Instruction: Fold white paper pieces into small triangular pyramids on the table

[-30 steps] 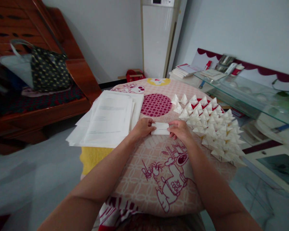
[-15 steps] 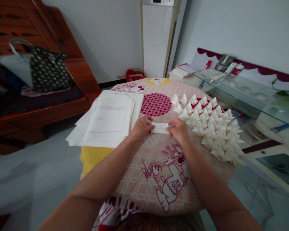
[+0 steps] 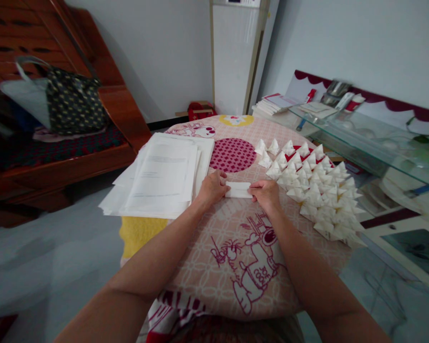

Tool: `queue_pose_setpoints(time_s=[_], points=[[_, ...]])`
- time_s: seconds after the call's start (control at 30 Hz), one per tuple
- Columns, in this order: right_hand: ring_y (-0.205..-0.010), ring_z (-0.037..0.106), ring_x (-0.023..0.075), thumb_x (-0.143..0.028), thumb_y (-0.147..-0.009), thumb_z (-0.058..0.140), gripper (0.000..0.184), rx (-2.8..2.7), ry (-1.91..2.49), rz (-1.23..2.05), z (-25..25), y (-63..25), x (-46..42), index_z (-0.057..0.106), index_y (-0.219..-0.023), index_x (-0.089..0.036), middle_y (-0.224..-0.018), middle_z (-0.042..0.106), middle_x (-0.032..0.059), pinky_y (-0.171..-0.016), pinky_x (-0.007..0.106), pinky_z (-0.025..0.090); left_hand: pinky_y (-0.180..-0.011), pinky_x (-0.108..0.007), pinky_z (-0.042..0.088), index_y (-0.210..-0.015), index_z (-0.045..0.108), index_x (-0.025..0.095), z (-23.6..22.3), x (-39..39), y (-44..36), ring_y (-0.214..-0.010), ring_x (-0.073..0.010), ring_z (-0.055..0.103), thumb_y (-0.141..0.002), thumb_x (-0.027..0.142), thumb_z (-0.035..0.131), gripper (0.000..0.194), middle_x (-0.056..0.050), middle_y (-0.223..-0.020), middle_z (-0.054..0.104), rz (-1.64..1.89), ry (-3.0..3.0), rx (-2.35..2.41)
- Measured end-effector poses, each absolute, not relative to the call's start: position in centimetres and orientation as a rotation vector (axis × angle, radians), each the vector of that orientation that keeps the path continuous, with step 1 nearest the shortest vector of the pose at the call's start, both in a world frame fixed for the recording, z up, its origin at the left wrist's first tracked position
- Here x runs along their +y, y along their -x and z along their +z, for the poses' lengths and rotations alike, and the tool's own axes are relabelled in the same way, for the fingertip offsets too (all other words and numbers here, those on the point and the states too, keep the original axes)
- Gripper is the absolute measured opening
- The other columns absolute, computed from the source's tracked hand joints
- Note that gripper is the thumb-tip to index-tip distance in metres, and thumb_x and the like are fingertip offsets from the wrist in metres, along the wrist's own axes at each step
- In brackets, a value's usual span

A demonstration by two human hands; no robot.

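A small folded strip of white paper (image 3: 238,189) is stretched level between my two hands, just above the patterned tablecloth. My left hand (image 3: 213,186) pinches its left end, thumb on the near side. At the right end, my right hand (image 3: 266,192) grips the paper between thumb and fingers. Left of my hands lies a stack of white paper sheets (image 3: 160,171), the upper one with faint printed lines. On the right stand several rows of folded white paper pieces (image 3: 314,188) with pointed tips, packed close together.
The pink tablecloth (image 3: 214,267) has cartoon figures on it. A glass shelf unit (image 3: 375,138) stands at the right, with papers and metal containers on top. A wooden bench (image 3: 117,109) at the left carries a dotted bag (image 3: 73,102). A tall white cabinet (image 3: 234,57) stands behind.
Little differs: the view has shifted very slightly. The fingers of my right hand have moved a little on the paper's right end, while my left hand keeps its hold.
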State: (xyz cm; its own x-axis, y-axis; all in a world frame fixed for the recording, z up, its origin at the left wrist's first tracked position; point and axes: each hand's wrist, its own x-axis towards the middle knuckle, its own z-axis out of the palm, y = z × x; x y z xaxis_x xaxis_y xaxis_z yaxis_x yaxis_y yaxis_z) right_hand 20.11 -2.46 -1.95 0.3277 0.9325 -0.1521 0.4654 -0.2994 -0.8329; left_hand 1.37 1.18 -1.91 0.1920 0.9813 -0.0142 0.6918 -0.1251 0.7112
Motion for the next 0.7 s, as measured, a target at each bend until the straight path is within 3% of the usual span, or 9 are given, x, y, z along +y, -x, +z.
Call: queue_pose_setpoints(time_s=[0.3,0.5,0.7], points=[[-0.05,0.066,0.0162,-0.018,-0.074,0.069,0.016,-1.276,1.923,0.807,-1.99,-19.99,-2.47,0.08,-0.087,-0.015,-0.066,0.074,0.0042,-0.046,0.023,0.046,-0.071,-0.029,0.048,-0.107,0.063,0.019,-2.05,1.23,-1.4,-0.073,-0.0177,0.066,-0.078,0.014,0.07,0.03,0.001,-0.072,0.069,0.646,-1.922,1.591],[-0.049,0.064,0.0144,-0.018,-0.075,0.069,0.016,-1.308,1.921,0.794,-2.16,-20.1,-2.34,0.08,-0.087,-0.016,-0.067,0.074,0.0039,-0.044,0.022,0.043,-0.074,-0.03,0.047,-0.108,0.063,0.018,-1.69,1.18,-1.61,-0.074,-0.0184,0.066,-0.078,0.014,0.07,0.03,0.0,-0.071,0.068,0.606,-1.907,1.625],[-0.057,0.067,0.0168,-0.019,-0.072,0.069,0.016,-1.429,1.95,0.707,-2.76,-20.46,-1.91,0.08,-0.083,-0.017,-0.068,0.074,0.0045,-0.052,0.023,0.047,-0.073,-0.03,0.048,-0.105,0.063,0.019,-2.11,1.42,-1.59,-0.075,-0.0182,0.066,-0.076,0.014,0.071,0.03,0.001,-0.071,0.066,0.636,-1.934,1.63]])
